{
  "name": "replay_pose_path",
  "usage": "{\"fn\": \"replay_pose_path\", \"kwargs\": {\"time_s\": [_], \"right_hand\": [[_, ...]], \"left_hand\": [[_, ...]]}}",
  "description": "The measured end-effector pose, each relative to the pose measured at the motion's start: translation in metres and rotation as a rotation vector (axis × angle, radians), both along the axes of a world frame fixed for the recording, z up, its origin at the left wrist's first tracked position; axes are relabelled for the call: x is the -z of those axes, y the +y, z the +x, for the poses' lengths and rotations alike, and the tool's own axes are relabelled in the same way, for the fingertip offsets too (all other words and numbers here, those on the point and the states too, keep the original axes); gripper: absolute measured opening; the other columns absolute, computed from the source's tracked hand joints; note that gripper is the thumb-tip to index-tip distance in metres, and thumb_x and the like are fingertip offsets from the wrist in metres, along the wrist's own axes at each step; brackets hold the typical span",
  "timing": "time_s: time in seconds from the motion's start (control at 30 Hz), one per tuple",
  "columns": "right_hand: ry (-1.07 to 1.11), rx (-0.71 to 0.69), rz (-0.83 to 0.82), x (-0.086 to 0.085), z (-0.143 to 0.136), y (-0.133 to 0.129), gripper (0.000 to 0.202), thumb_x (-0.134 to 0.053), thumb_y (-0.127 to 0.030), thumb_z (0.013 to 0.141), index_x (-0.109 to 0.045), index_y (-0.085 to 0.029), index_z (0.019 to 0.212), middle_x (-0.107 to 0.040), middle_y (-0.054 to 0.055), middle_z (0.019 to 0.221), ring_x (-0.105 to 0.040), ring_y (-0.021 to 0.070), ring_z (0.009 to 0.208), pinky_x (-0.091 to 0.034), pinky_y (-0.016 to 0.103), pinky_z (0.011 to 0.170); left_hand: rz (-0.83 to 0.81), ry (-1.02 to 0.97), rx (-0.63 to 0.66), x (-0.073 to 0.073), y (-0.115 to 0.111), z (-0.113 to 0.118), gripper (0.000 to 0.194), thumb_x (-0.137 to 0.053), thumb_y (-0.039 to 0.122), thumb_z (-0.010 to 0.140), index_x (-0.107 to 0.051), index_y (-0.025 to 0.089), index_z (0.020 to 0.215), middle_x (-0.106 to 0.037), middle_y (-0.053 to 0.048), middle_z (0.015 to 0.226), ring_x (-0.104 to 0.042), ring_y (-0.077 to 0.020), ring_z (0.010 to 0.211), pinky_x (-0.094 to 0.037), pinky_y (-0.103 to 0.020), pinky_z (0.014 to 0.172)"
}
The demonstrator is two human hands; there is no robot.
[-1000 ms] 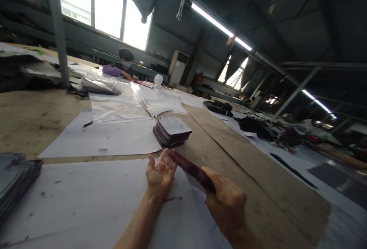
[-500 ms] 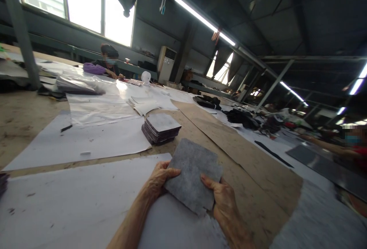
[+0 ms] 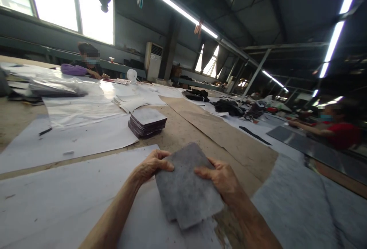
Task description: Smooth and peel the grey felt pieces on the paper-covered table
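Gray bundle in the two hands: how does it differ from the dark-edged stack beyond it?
The gray bundle is held between the left hand and right hand; the dark-edged stack stands on the tabletop. The gray bundle mostly shows its broad face, while the dark-edged stack shows dark layers along its sides. The gray bundle's top looks darker than the pale top of the dark-edged stack. Both have grayish, roughly four-sided tops.
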State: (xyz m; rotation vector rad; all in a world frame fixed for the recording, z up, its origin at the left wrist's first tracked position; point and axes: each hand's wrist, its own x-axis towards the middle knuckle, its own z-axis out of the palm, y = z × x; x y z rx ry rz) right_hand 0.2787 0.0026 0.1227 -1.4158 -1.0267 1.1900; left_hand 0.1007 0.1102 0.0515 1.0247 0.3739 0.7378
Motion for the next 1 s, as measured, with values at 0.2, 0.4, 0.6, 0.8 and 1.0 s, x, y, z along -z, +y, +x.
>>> {"fn": "replay_pose_path", "kwargs": {"time_s": [0.2,0.4,0.6,0.8,1.0], "right_hand": [[0.378,0.391,0.207,0.035,0.004,-0.044,0.045,-0.073,-0.032,0.056,-0.063,-0.017,0.097,-0.07,0.003,0.078,-0.065,0.022,0.066,-0.052,0.032,0.063],[-0.088,0.403,0.25,0.039,0.02,-0.085,0.032,-0.071,-0.037,0.06,-0.066,-0.017,0.084,-0.07,0.004,0.077,-0.063,0.0249,0.076,-0.049,0.03,0.066],[0.293,0.088,0.189,0.053,0.016,-0.093,0.04,-0.066,-0.043,0.065,-0.065,-0.016,0.095,-0.07,0.006,0.081,-0.064,0.0262,0.076,-0.051,0.035,0.067],[-0.462,0.269,0.681,0.069,-0.009,-0.094,0.022,-0.062,-0.033,0.07,-0.068,-0.022,0.087,-0.07,0.005,0.082,-0.064,0.0239,0.075,-0.049,0.032,0.071],[-0.545,0.166,0.833,0.058,-0.022,-0.063,0.024,-0.061,-0.026,0.068,-0.068,-0.024,0.091,-0.069,0.003,0.087,-0.064,0.0233,0.079,-0.049,0.03,0.074]], "left_hand": [[0.051,-0.046,-0.121,-0.023,-0.029,0.024,0.045,-0.073,0.037,0.049,-0.066,0.016,0.088,-0.068,-0.003,0.072,-0.06,-0.0151,0.058,-0.048,-0.025,0.058],[0.124,0.214,-0.13,-0.031,-0.073,0.042,0.028,-0.074,0.028,0.057,-0.067,0.008,0.074,-0.068,-0.01,0.067,-0.061,-0.0181,0.056,-0.047,-0.026,0.054],[0.213,0.328,-0.353,-0.018,-0.129,0.002,0.026,-0.076,0.027,0.055,-0.069,0.011,0.074,-0.068,-0.004,0.068,-0.058,-0.0154,0.057,-0.044,-0.023,0.054],[0.329,0.26,-0.557,0.001,-0.158,-0.028,0.028,-0.072,0.026,0.062,-0.069,0.016,0.088,-0.069,-0.004,0.085,-0.06,-0.0197,0.078,-0.045,-0.026,0.07],[0.39,0.257,-0.753,-0.006,-0.145,-0.044,0.022,-0.068,0.028,0.066,-0.068,0.017,0.085,-0.068,-0.002,0.079,-0.058,-0.0174,0.072,-0.045,-0.024,0.066]]}}
